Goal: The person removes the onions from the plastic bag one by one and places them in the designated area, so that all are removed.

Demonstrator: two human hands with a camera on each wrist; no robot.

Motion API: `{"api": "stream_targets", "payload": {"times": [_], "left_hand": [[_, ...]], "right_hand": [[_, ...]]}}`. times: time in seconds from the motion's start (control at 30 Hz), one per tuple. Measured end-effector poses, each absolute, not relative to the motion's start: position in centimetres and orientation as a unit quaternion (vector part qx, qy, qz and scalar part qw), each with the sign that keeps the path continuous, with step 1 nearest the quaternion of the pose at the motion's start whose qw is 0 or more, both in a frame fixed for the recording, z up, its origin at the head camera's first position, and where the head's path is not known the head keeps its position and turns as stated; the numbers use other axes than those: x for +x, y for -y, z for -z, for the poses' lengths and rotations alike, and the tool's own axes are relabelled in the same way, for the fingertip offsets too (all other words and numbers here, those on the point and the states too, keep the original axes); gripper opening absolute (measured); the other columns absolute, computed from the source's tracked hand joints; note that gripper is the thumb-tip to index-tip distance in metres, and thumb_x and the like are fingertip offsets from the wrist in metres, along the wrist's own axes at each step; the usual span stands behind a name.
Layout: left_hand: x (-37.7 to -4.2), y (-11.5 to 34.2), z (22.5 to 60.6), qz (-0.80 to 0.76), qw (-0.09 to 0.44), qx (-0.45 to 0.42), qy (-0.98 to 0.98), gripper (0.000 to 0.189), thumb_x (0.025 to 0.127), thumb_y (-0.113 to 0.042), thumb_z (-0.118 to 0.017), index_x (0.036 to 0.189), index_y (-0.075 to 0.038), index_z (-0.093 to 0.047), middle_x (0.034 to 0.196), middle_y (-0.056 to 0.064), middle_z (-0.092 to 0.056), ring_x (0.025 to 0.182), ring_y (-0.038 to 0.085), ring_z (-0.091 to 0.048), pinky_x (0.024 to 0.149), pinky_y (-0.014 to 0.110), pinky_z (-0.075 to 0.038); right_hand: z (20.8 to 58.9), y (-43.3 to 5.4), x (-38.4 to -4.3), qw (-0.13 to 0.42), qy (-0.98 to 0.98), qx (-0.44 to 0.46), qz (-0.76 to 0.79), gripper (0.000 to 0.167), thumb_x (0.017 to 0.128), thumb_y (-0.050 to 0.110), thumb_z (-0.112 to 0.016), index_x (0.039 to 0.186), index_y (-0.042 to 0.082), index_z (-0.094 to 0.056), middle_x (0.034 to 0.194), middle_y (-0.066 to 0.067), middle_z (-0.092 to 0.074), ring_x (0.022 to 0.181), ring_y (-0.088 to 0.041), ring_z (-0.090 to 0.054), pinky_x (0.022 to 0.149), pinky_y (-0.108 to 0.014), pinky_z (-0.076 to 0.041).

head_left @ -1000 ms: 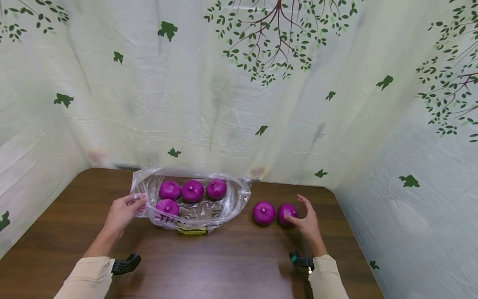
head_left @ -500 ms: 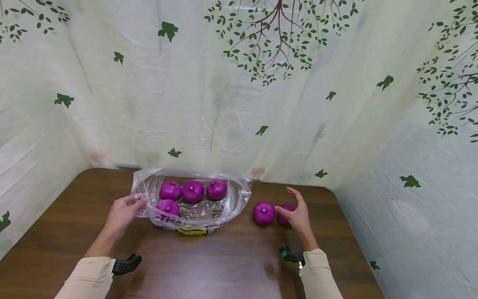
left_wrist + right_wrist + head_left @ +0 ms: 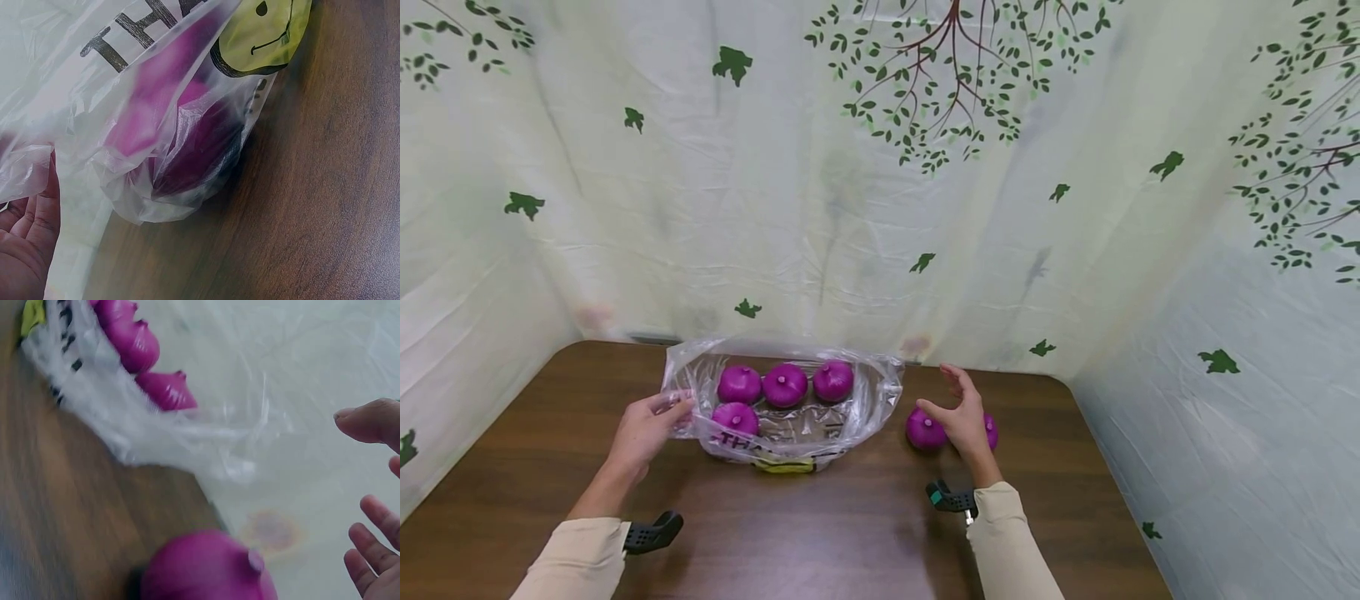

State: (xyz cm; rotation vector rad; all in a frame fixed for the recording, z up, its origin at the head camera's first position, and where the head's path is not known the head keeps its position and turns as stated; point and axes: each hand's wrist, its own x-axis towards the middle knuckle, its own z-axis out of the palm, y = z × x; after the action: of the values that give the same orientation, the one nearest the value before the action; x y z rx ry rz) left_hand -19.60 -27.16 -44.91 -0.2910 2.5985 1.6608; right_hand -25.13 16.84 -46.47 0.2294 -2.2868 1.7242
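My left hand [image 3: 646,427] pinches the left edge of a clear plastic bag [image 3: 880,396]; its fingers [image 3: 44,215] show on the film in the left wrist view. Several purple onions lie in the wide-mouthed bag, among them a middle one [image 3: 786,386] in the back row and a front one [image 3: 735,418] behind the printed side. Two more onions are on the table right of the bag. Over these my right hand [image 3: 967,423] is raised with thumb and fingers spread, holding nothing. It overlaps the nearer-to-bag onion [image 3: 922,432] and partly hides the other onion [image 3: 992,431].
The brown wooden table [image 3: 820,533] has a light curtain [image 3: 820,208] with leaf prints hanging along its back and sides. Black lettering and a yellow smiley [image 3: 265,37] are printed on the bag. Both wrists carry black straps.
My right hand has moved left, from around the far-right onion to above the onion nearer the bag. The left hand and the bag have stayed in place.
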Motion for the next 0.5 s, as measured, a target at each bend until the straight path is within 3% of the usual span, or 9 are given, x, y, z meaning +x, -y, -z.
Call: {"api": "stream_targets", "payload": {"times": [0.23, 0.5], "left_hand": [[-19.6, 27.2, 44.9, -0.536, 0.024, -0.098, -0.838, 0.062, 0.098, -0.043, -0.051, 0.131, 0.010, -0.050, 0.102, 0.009, -0.061, 0.084, 0.010, -0.055, 0.071, 0.019, -0.047], [-19.7, 27.3, 45.0, -0.531, 0.024, -0.094, -0.842, 0.062, 0.098, -0.043, -0.050, 0.131, 0.010, -0.050, 0.100, 0.007, -0.062, 0.084, 0.010, -0.055, 0.071, 0.019, -0.046]], "right_hand": [[43.1, -14.0, -23.8, 0.126, 0.771, 0.098, -0.617, 0.062, 0.074, -0.007, -0.078, 0.129, -0.009, -0.050, 0.127, -0.028, -0.053, 0.120, -0.041, -0.045, 0.103, -0.057, -0.032], [43.5, -12.0, -24.2, 0.119, 0.758, 0.140, -0.626, 0.059, 0.075, -0.007, -0.076, 0.127, -0.013, -0.049, 0.125, -0.035, -0.051, 0.118, -0.049, -0.046, 0.098, -0.062, -0.034]]}}
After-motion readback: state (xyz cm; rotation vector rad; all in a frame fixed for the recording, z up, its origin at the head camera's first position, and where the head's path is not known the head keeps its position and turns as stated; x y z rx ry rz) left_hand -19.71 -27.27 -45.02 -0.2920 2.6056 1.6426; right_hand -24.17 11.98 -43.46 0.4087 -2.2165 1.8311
